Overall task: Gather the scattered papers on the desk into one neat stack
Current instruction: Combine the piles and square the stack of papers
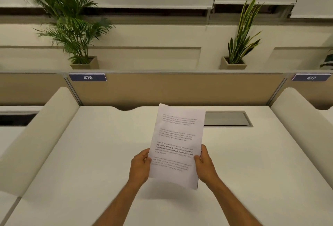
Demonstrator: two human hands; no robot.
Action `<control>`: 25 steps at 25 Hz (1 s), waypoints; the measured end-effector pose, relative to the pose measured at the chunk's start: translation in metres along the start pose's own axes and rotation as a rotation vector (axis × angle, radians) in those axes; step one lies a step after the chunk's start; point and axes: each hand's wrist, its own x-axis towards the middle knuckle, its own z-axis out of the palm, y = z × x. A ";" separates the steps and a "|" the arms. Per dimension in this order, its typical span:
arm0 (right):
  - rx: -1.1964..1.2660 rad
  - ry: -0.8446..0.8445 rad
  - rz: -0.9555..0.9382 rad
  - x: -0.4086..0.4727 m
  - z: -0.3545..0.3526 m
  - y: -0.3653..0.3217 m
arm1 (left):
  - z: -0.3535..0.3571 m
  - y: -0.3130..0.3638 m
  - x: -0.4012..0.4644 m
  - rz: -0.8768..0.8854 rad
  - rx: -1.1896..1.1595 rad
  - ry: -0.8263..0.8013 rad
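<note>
A stack of white printed papers [177, 141] is held up above the middle of the cream desk [90, 162], tilted slightly with its top leaning away from me. My left hand [139, 167] grips the stack's lower left edge, thumb on the front sheet. My right hand [204, 164] grips the lower right edge the same way. The sheets look aligned, with several layered edges visible at the bottom right corner. No loose papers lie on the desk surface in view.
A grey cable hatch [228, 118] sits in the desk's back right. Padded side dividers [36, 135] [302, 123] flank the desk. A tan back partition [180, 88] carries labels 476 and 477. Two potted plants [84, 61] [233, 62] stand on the ledge behind.
</note>
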 end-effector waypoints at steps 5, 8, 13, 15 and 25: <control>0.045 -0.016 -0.058 0.059 0.033 -0.037 | -0.025 0.011 0.051 0.024 0.045 0.063; 0.035 -0.038 -0.044 0.101 0.055 -0.044 | -0.032 0.007 0.086 0.015 0.085 0.107; 0.058 -0.045 0.040 0.187 0.089 -0.035 | -0.035 -0.017 0.157 -0.061 0.088 0.101; 0.051 -0.051 0.096 0.220 0.101 -0.024 | -0.034 -0.032 0.189 -0.093 0.117 0.104; -0.122 -0.046 0.212 0.308 0.141 0.041 | -0.016 -0.091 0.267 -0.245 0.276 0.110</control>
